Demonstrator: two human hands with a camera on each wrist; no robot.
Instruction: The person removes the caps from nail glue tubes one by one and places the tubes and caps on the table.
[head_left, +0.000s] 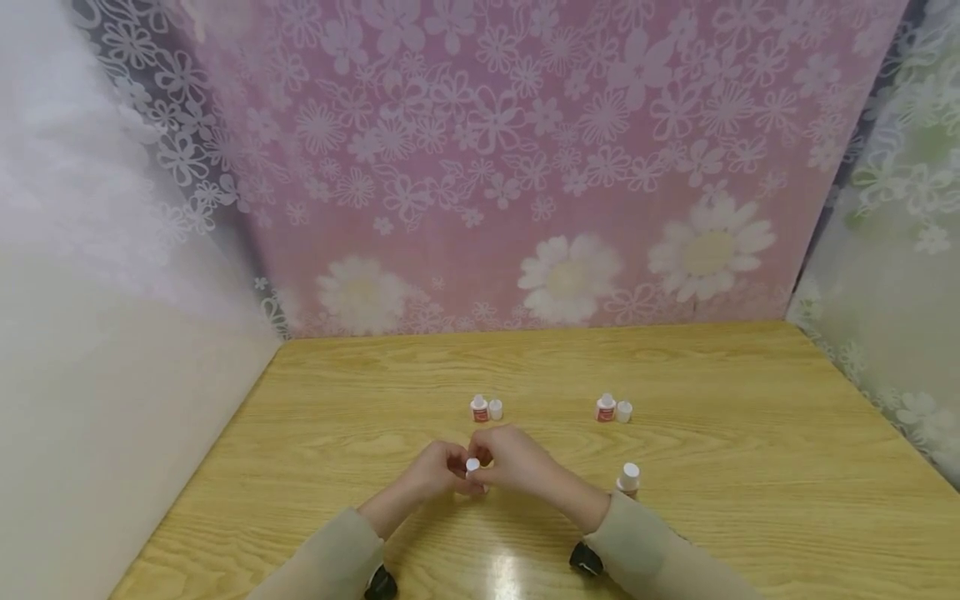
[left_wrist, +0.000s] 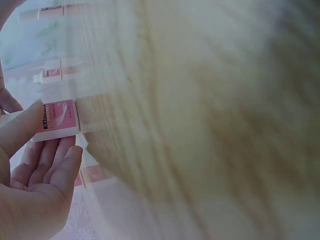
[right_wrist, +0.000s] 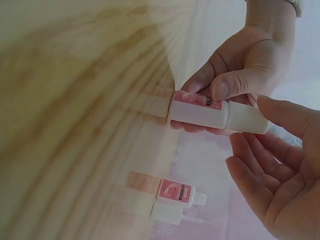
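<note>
Near the front middle of the table, my left hand [head_left: 437,472] holds a small white bottle [right_wrist: 197,114] with a pink label, its thumb on the label and its fingers behind. The bottle stands upright with its base at the tabletop. My right hand [head_left: 517,460] pinches the bottle's white cap [right_wrist: 247,118] between thumb and fingers. The cap sits on the bottle's neck; whether it is screwed tight I cannot tell. In the left wrist view, the pink label [left_wrist: 61,115] shows beside the left thumb.
Farther back stand two uncapped bottles, one at left [head_left: 480,412] and one at right [head_left: 605,410], with white caps [head_left: 496,409] [head_left: 624,412] beside them. A capped bottle [head_left: 628,480] stands by my right forearm. Flowered curtains [head_left: 465,167] border the wooden table [head_left: 360,383].
</note>
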